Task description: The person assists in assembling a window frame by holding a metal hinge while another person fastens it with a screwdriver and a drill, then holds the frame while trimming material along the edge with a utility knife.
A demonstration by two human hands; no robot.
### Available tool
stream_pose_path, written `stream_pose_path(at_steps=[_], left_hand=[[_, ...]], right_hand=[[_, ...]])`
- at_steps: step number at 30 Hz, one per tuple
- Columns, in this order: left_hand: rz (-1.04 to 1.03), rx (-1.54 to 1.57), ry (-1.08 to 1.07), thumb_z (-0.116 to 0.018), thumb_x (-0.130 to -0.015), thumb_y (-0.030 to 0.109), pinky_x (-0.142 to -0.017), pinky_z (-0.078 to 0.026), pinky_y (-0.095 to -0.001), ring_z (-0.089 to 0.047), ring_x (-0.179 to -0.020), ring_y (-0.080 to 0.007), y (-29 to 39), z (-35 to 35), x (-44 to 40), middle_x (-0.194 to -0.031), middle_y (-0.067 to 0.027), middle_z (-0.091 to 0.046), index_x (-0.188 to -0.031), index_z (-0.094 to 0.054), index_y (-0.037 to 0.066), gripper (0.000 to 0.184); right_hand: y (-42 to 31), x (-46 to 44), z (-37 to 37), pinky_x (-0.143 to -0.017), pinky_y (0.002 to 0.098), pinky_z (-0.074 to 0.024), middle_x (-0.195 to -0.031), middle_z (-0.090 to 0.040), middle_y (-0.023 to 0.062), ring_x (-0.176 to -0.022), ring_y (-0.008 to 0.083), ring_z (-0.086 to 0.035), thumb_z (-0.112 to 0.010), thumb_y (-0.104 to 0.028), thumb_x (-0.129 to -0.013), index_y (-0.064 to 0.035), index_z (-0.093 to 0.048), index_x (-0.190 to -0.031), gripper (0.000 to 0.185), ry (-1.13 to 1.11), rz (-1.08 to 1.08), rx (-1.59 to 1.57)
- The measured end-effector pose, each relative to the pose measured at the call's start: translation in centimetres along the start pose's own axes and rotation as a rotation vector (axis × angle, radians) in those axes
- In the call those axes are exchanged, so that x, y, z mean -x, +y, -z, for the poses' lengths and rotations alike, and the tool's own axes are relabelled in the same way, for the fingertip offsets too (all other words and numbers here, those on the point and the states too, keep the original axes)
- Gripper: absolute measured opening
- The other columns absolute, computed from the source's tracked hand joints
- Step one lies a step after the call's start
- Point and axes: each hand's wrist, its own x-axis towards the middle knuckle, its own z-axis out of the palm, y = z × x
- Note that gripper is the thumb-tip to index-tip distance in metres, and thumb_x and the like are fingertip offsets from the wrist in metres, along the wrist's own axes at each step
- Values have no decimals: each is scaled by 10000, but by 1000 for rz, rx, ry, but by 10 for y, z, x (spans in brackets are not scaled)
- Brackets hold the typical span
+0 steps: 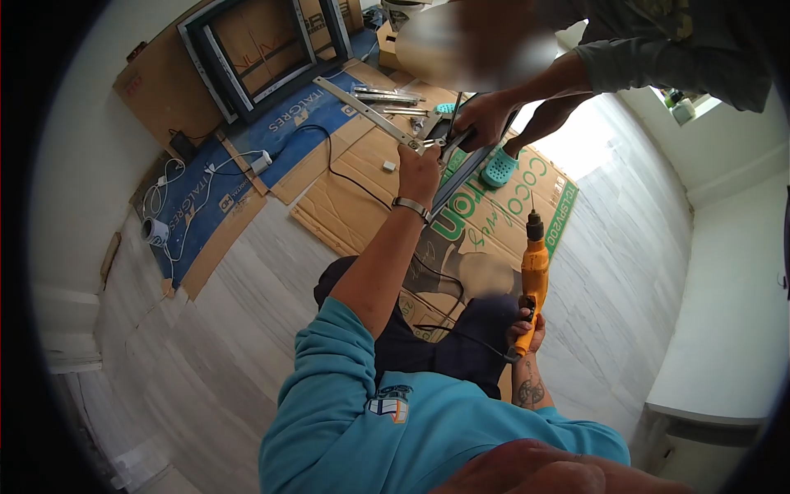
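My left hand (420,174), with a metal band on its wrist, is closed on the jointed end of a flat metal hinge arm (362,109). The arm's long bar slants away to the upper left. A dark window-frame profile (461,183) stands just beyond my fingers. Another person's hand (487,122) grips dark material at that frame, close to mine. In my right hand (527,326) is a yellow power drill (535,276), bit pointing up and away from me. Its black cord drops from the handle towards my lap.
Flattened cardboard (346,202) covers the floor ahead. Dark frames (247,62) lean at the back left. Metal strips (387,96) lie beyond my left hand. A white extension cable (210,169) trails at left. The other person's turquoise clog (499,168) is near the profile.
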Motion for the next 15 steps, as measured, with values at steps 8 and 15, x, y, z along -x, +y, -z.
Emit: stream_pose_path(at_steps=[8,15], left_hand=[[-22,-58,54,-588,-806,177,-701,-456,-374,-543,-738,-240,3,2,0,-800,-164,-521,-922,-372,-28,318],[-140,-228,116,-568,-784,190,-782,-448,-462,-576,-817,-438,7,-5,12,-871,-282,-575,-954,-396,-74,358]], right_hand=[[-9,19,-138,-421,257,-459,-906,-626,180,-477,182,-535,-521,-392,-895,20,-480,-1247,543,-87,92,569],[55,32,-402,-376,206,-434,-897,-631,180,-469,113,-535,-545,-438,-857,80,-517,-1150,595,236,651,1864]])
